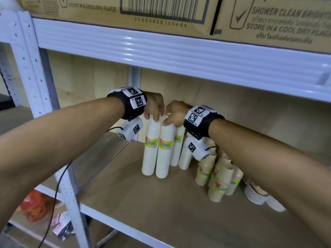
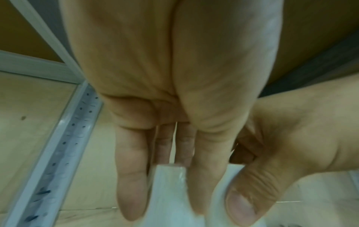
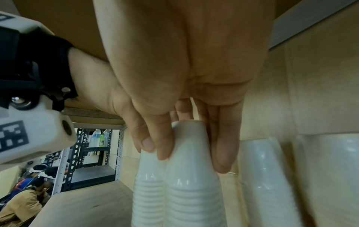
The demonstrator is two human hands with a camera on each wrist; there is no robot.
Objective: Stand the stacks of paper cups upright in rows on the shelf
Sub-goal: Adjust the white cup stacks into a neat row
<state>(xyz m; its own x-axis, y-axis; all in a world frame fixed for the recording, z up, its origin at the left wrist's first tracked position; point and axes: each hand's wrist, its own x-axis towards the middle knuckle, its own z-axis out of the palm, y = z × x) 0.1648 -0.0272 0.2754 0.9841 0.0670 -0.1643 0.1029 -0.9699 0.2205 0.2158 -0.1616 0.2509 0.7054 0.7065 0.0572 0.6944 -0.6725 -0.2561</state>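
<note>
On the left a white upright (image 1: 26, 56) carries the shelf (image 1: 143, 199), and cartons (image 1: 114, 8) sit on the level above. Your left hand (image 1: 154, 106) comes down over the left white stack (image 1: 150, 149), fingers and thumb curled round its top cup. In the left wrist view the fingers (image 2: 132, 176) lie down one side of that cup and the thumb down the other. Just beside it, touching, stands the right white stack (image 1: 164, 151). Your right hand (image 1: 176, 112) holds its top the same way, thumb on the near side, fingers (image 3: 225, 147) behind in the right wrist view. Both stacks stand upright on the board, toward the left back of the shelf. Behind them two more white stacks (image 1: 177, 149) stand upright, partly hidden by your right wrist. Farther right, brown stacks (image 1: 220, 178) lean against one another in a loose cluster. Beyond them, under your right forearm, lies a pile of white bowls (image 1: 256, 196).
</note>
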